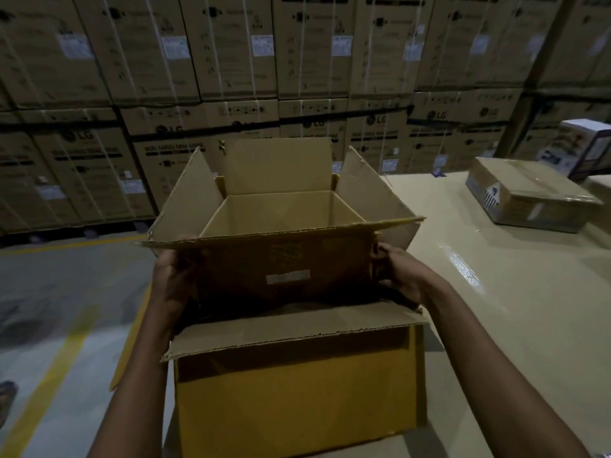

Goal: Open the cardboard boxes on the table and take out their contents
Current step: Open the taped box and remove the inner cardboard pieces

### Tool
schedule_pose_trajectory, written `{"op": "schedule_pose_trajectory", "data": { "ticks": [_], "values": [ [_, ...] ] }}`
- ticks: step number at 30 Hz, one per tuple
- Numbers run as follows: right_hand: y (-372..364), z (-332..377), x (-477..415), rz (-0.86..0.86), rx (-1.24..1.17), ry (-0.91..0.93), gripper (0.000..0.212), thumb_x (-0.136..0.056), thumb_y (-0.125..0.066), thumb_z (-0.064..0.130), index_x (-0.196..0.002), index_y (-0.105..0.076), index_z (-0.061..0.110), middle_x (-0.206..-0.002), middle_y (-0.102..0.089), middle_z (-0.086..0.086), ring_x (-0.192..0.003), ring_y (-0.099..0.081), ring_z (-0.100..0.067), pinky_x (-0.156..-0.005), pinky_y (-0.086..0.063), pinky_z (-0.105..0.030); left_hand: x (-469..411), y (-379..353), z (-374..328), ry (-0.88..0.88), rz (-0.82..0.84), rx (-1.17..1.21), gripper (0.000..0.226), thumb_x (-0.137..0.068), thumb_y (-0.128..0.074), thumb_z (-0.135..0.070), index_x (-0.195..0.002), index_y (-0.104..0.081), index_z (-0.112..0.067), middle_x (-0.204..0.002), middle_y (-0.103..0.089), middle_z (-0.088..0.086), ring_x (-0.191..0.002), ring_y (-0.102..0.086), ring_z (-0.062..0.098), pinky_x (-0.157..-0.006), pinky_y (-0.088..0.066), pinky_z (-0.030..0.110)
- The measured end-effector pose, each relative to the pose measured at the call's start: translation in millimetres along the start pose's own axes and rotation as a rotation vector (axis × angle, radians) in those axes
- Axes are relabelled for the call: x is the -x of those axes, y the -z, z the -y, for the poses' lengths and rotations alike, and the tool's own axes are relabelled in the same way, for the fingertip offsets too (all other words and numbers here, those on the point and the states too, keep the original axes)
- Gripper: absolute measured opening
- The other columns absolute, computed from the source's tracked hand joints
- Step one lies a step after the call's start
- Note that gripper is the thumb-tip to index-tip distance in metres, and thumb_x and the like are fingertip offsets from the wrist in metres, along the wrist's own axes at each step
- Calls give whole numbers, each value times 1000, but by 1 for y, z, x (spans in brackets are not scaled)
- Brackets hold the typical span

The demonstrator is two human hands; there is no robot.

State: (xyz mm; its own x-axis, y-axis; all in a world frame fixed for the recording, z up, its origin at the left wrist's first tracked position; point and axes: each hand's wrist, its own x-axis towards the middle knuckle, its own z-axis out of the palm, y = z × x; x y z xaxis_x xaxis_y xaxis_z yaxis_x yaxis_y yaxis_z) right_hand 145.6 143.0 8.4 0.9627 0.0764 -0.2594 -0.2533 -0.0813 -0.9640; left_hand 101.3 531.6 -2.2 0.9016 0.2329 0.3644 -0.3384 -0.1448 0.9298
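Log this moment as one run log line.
left hand: grips open brown cardboard box | right hand: grips its other side | position: held over open yellow cardboard box | interior: nothing visible inside

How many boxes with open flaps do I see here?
2. The upper box is held by the left hand and right hand; the lower box stands under it on the table. Others may be hidden.

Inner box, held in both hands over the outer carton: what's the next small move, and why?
Probably raise the inner box straight up a little. The left hand and right hand grip its two sides, but its bottom is hidden behind the raised near flap of the outer carton, so I can't tell it is clear. Moving sideways to the table now might snag.
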Motion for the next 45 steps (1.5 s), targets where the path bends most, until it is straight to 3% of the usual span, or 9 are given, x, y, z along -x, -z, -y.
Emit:
{"op": "schedule_pose_trajectory", "data": {
  "ticks": [3, 7, 12, 17, 25, 29, 34, 39, 45],
  "values": [
    [1, -18, -7, -252, 541, 167, 26, -108, -48, 10, -123, -67, 22, -108, -71, -1, -93, -73, -25, -86, -61, -49, -1, -3, 2, -6, -5, 6, 21, -105, -52, -28, -125, -58, -21, -109, -70, -8, -95, -67, 15, -77, -54, 35],
    [5, -22, -12, -471, 814, 291, 23, -108, -55, 22, -89, -68, 18, -61, -68, -1, -43, -64, -10, -51, -47, -14, -2, -3, 4, 1, 11, -9, 38, -100, -46, -11, -137, -52, -13, -123, -66, 7, -109, -62, 35, -90, -50, 58],
    [10, -25, -20, -507, 888, 317, 16, -98, -65, 15, -93, -78, 6, -63, -70, -10, -50, -69, -22, -60, -64, -44, -5, -1, 10, 39, 32, -54, 60, -93, -40, 6, -145, -49, -21, -134, -63, 5, -126, -59, 26, -104, -50, 50],
    [8, -15, -17, -481, 909, 304, 9, -92, -68, 1, -93, -77, -2, -76, -74, -16, -50, -69, -22, -61, -64, -46, -5, -7, 10, 90, -11, -56, 70, -91, -32, 21, -146, -48, -19, -130, -64, 5, -122, -60, 26, -102, -53, 48],
    [0, -10, -16, -537, 746, 413, 24, -99, -66, 9, -78, -74, 2, -57, -67, -7, -43, -66, -14, -49, -60, -31, -6, -6, 5, 120, -38, -26, 56, -103, -39, 3, -149, -46, -28, -133, -62, -4, -118, -60, 16, -97, -53, 35],
    [-2, 12, -13, -591, 737, 561, 22, -99, -66, 13, -80, -75, 6, -61, -70, -2, -42, -65, -7, -47, -59, -27, -11, -1, 10, 243, -148, -17, 17, -105, -50, -37, -99, -66, -33, -95, -66, 10, -96, -61, 30, -84, -47, 47],
    [-4, 50, -19, -664, 777, 724, 23, -101, -61, 15, -85, -74, 5, -67, -70, -8, -44, -64, -15, -43, -57, -33, -8, -1, 11, 193, -181, -24, 12, -102, -45, -59, -99, -55, -55, -98, -62, -2, -94, -58, 25, -84, -48, 52],
    [-7, 78, -30, -760, 849, 928, 22, -101, -58, 13, -100, -74, -3, -80, -73, -19, -64, -67, -31, -66, -57, -39, -8, -5, 8, 241, -228, -100, 65, -102, -33, -66, -86, -54, -6, -70, -51, 15, -65, -51, 27, -68, -38, 44],
    [-8, 71, -40, -836, 887, 966, 20, -104, -56, 14, -109, -69, 0, -82, -71, -20, -67, -67, -33, -63, -47, -31, -16, -7, 4, 254, -274, -84, 93, -78, -28, -95, -79, -52, -6, -61, -47, 12, -57, -47, 26, -62, -37, 44]
  ]
}}
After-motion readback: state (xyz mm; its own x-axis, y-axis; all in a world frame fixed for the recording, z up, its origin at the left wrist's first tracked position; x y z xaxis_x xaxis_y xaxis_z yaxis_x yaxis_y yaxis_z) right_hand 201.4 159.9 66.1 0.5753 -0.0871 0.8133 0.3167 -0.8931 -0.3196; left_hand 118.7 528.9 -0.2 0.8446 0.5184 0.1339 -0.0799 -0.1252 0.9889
